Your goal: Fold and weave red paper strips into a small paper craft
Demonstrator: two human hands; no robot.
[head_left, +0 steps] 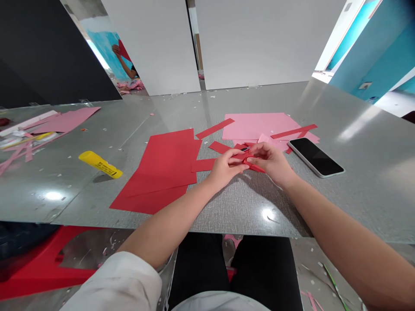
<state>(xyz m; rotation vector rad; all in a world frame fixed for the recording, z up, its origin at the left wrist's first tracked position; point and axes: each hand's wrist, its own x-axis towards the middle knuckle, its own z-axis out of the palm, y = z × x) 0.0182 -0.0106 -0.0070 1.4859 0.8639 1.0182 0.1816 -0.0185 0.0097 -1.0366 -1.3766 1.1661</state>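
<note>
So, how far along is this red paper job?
Partway, it seems. Done: narrow red paper strips lie on the table among scattered scraps. In hand: the left hand and right hand meet over a red piece, possibly red-handled scissors; hard to tell. Left: the large red sheets and pink sheet look mostly whole.

Black print (106, 168) on the yellow glue stick (100, 164) seems too small to read.
</note>
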